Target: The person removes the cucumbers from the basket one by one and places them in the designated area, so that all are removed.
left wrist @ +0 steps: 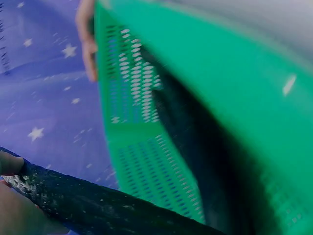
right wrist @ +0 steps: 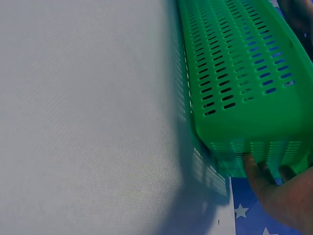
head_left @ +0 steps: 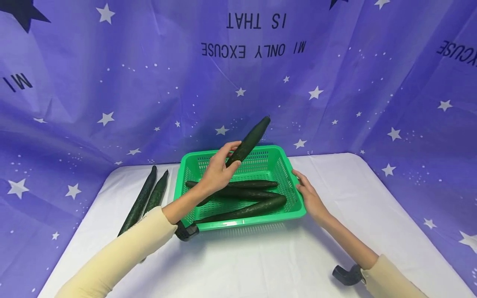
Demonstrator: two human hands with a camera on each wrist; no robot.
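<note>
My left hand point(head_left: 218, 174) grips a dark green cucumber point(head_left: 249, 140), tilted up to the right over the basket; fingers and thumb lie on either side of it. Below it, the green plastic basket point(head_left: 220, 224) holds several more cucumbers point(head_left: 247, 209) lying crosswise. In the left wrist view the held cucumber point(left wrist: 107, 205) spans the bottom. Against the basket's right end rests my right hand point(head_left: 312, 200), its fingers touching the outside near the rim. The right wrist view shows those fingers point(right wrist: 257, 176) fairly straight at the slotted end wall.
Two cucumbers point(head_left: 139, 200) lie side by side on the white tabletop point(head_left: 261, 265), left of the basket and partly behind the left sleeve point(head_left: 123, 252). A purple star-printed curtain point(head_left: 149, 82) hangs close behind the basket and along both sides.
</note>
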